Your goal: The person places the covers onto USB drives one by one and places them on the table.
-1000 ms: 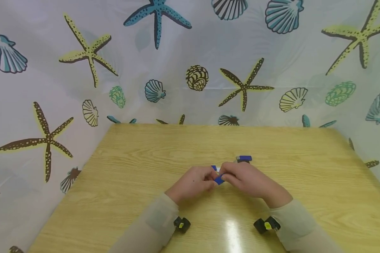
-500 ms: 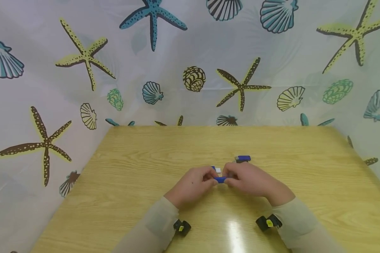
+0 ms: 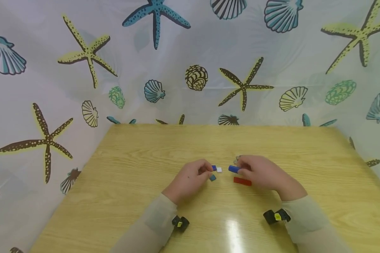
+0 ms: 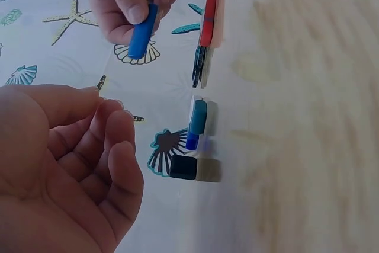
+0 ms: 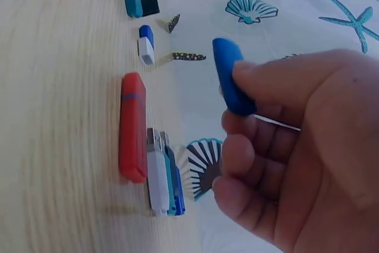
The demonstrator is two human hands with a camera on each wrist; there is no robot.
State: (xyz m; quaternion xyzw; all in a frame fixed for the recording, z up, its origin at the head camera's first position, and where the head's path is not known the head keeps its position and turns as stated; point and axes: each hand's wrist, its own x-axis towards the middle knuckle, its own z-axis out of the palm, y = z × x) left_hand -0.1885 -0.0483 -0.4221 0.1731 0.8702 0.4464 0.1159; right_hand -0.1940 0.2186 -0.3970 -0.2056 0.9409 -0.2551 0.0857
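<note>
My right hand [image 3: 263, 173] pinches a small blue USB flash drive [image 5: 228, 69] between thumb and fingers, held above the table; no metal plug shows on it. My left hand [image 3: 190, 177] hovers with loosely curled fingers and nothing visible between them. Close to its fingertips lie a teal cap [image 3: 212, 177], a white cap [image 3: 219, 170] and a blue cap [image 3: 214, 168]. A black cap [image 4: 183, 167] appears beside these in the left wrist view. Near my right hand lies a red flash drive [image 3: 242, 181].
Uncapped flash drives with metal plugs, one of them white [image 5: 157, 182], lie side by side behind the red one. My right hand partly covers them in the head view. A patterned curtain [image 3: 164, 63] surrounds the wooden table [image 3: 145, 147].
Both hands were together on the blue flash drive. My left hand has let go, and my right hand has moved right and away with it. The red flash drive and teal cap are now uncovered.
</note>
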